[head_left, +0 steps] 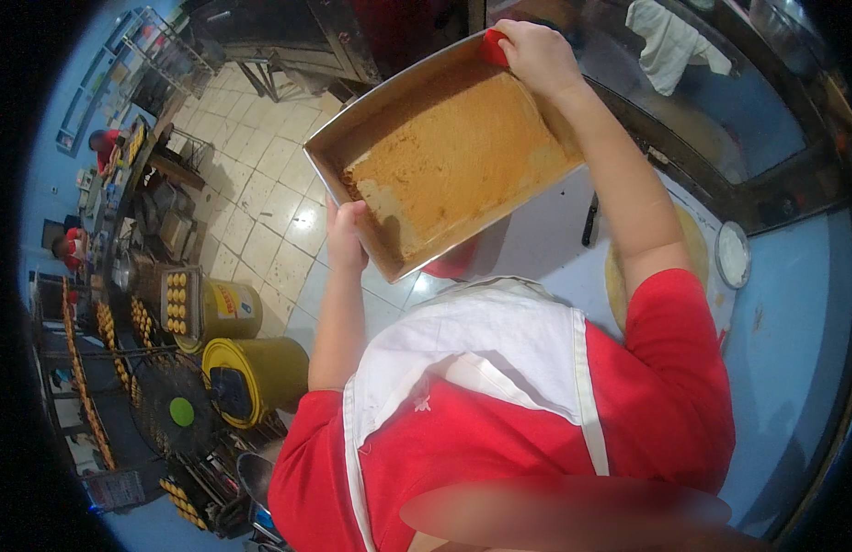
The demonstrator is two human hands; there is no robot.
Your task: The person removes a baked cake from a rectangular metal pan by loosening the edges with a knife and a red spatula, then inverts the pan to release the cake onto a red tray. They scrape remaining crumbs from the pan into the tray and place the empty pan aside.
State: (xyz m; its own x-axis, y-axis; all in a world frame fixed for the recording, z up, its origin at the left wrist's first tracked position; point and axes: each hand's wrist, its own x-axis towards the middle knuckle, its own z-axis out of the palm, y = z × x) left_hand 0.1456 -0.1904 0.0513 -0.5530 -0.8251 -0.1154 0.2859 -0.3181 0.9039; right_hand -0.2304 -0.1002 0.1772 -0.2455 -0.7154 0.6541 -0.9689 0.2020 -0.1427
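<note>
The rectangular baking pan (398,103) hangs between the worker's hands, out in front of the apron (481,317), its inside on show: a golden-brown coating (453,147), worn to paler patches at the left. Its long axis runs aslant, from near left to far right, one hand at each end. The left hand (346,237) is the nearer, curled closed on the left short side with its thumb over the rim; the right hand (543,63), at full reach, is closed over the far right corner, with a red cloth or pad (494,48) under its fingers. To the right, beyond the pan, a dark-handled knife (590,219) lies on the white worktable (550,230). Over on the left, tiled floor (269,198) leads to a yellow bucket (283,368).
</note>
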